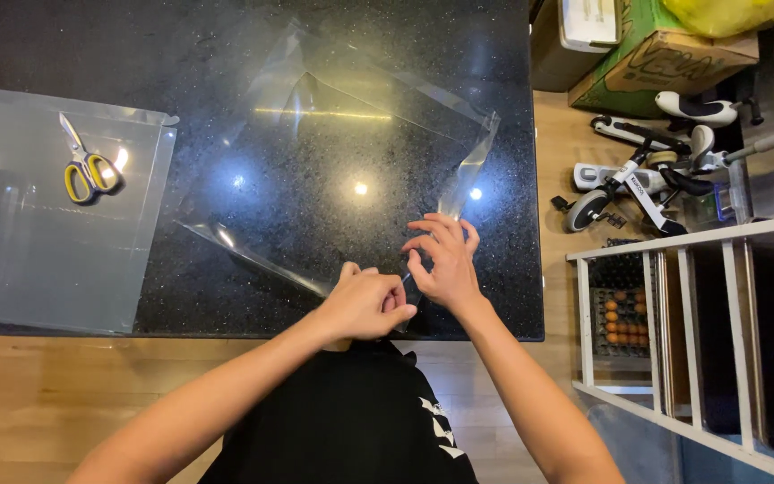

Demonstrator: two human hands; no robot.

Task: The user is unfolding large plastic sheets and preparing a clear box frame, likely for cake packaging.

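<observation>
Two hands pinching clear, glossy plastic sheet [333,170]

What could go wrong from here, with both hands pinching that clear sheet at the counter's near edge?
1. The left hand and right hand pinch one corner of the clear plastic sheet; it may crease or slip.
2. Glare on the black counter hides the sheet's edges.
3. The scissors lie far left, out of easy reach.

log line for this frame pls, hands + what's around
left hand: pinching clear sheet corner | right hand: pinching same corner | sheet: on black counter | scissors: untouched, on second sheet
</observation>
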